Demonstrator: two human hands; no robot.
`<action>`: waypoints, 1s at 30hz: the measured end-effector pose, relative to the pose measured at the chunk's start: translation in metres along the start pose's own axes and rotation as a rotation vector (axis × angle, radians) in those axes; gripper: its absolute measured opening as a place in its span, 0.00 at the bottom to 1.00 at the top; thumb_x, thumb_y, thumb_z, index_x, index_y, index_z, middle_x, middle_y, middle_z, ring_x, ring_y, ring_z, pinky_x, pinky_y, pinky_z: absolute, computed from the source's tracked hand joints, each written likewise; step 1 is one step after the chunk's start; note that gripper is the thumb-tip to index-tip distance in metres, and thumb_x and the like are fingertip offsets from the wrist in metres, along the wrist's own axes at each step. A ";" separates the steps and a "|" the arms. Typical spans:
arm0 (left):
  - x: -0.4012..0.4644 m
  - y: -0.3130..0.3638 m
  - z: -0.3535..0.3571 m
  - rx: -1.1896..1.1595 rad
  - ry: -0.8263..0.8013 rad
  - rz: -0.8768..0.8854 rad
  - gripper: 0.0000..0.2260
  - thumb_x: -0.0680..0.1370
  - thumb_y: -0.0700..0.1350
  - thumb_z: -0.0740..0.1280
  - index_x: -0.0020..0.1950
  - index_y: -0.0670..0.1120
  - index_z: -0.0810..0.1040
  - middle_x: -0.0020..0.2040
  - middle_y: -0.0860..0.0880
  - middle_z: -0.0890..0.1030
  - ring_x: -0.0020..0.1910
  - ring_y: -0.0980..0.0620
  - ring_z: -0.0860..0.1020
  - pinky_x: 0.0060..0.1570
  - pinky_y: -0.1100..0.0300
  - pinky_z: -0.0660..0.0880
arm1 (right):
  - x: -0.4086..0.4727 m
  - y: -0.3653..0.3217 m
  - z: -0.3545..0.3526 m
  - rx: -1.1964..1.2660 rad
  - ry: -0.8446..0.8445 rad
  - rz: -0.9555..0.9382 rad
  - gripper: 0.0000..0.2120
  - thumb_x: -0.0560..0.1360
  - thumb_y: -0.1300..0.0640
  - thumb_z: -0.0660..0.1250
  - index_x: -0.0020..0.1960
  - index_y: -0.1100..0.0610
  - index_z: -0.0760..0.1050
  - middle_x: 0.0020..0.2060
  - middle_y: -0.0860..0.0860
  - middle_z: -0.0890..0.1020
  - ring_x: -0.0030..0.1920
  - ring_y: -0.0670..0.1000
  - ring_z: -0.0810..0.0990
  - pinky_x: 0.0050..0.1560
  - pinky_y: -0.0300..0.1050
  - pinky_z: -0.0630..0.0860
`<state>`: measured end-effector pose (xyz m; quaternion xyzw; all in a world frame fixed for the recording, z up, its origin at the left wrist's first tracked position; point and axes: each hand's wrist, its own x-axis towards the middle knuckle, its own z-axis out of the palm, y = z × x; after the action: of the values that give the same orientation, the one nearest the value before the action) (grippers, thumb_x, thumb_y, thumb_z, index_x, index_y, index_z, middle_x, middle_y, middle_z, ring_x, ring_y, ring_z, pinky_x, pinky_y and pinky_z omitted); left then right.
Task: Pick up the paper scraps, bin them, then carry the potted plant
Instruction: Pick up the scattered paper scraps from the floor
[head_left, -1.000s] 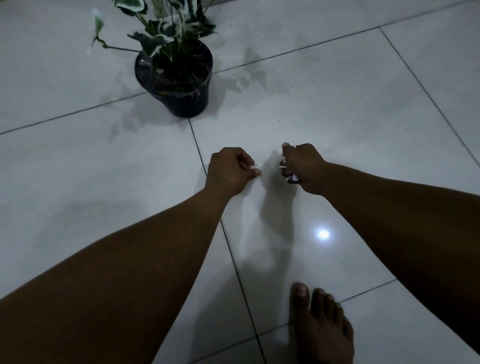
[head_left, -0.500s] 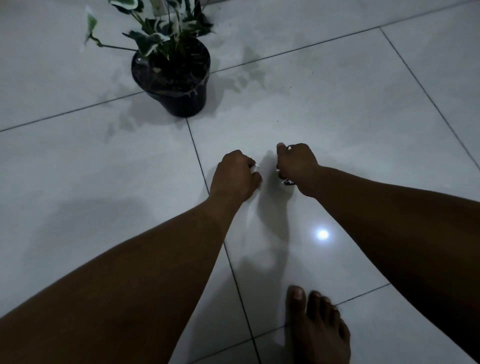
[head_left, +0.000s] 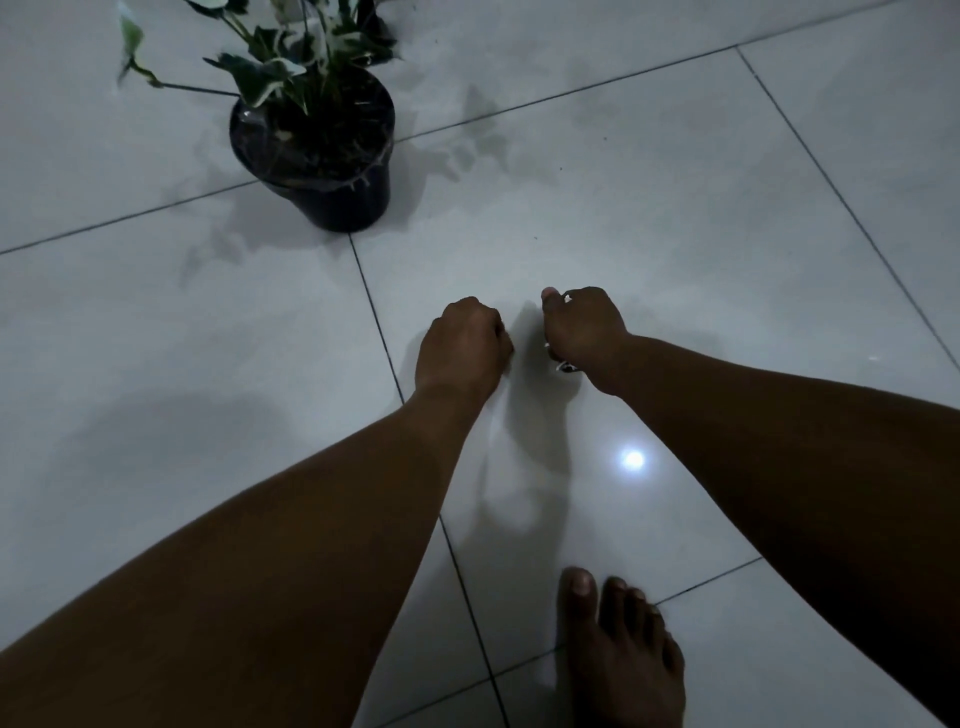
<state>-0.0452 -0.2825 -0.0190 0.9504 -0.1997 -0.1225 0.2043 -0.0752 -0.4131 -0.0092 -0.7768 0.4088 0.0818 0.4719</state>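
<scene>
My left hand (head_left: 462, 348) is a closed fist low over the white tiled floor; whatever it holds is hidden inside. My right hand (head_left: 584, 330) is closed beside it, a small gap apart, with white paper scraps (head_left: 563, 366) sticking out below the palm and a bit showing by the thumb. The potted plant (head_left: 317, 150), a black pot with green and white leaves, stands upright on the floor beyond and to the left of both hands.
My bare foot (head_left: 618, 654) rests on the tiles at the bottom, right of centre. A bright light reflection (head_left: 634, 460) shines on the glossy floor under my right forearm. Dark grout lines (head_left: 379, 332) cross the tiles. No bin is in view.
The white scrap seen at my left fingertips a second ago is now hidden in the fist. Both hands stay close together, and the view has shifted slightly.
</scene>
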 end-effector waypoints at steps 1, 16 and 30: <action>0.000 0.000 0.001 0.025 -0.008 0.008 0.10 0.79 0.45 0.65 0.50 0.42 0.83 0.50 0.43 0.81 0.48 0.42 0.80 0.47 0.53 0.76 | 0.000 0.001 -0.001 -0.002 -0.004 0.003 0.21 0.81 0.50 0.55 0.35 0.60 0.70 0.46 0.65 0.82 0.50 0.65 0.81 0.57 0.58 0.78; 0.004 0.006 -0.010 -0.592 0.109 -0.009 0.03 0.77 0.41 0.71 0.47 0.44 0.84 0.46 0.50 0.83 0.37 0.56 0.78 0.42 0.69 0.72 | -0.009 -0.019 0.005 0.539 -0.234 0.168 0.15 0.82 0.53 0.58 0.39 0.58 0.72 0.28 0.54 0.71 0.19 0.47 0.67 0.21 0.35 0.64; 0.004 -0.016 -0.039 -0.705 0.114 -0.112 0.06 0.66 0.47 0.80 0.40 0.49 0.88 0.36 0.56 0.86 0.34 0.64 0.82 0.38 0.69 0.77 | -0.014 -0.034 0.011 0.494 -0.347 0.176 0.15 0.81 0.54 0.58 0.36 0.57 0.68 0.27 0.53 0.71 0.18 0.46 0.64 0.20 0.35 0.63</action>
<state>-0.0236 -0.2578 0.0084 0.8365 -0.0809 -0.1416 0.5232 -0.0576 -0.3894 0.0146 -0.5749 0.3954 0.1518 0.7001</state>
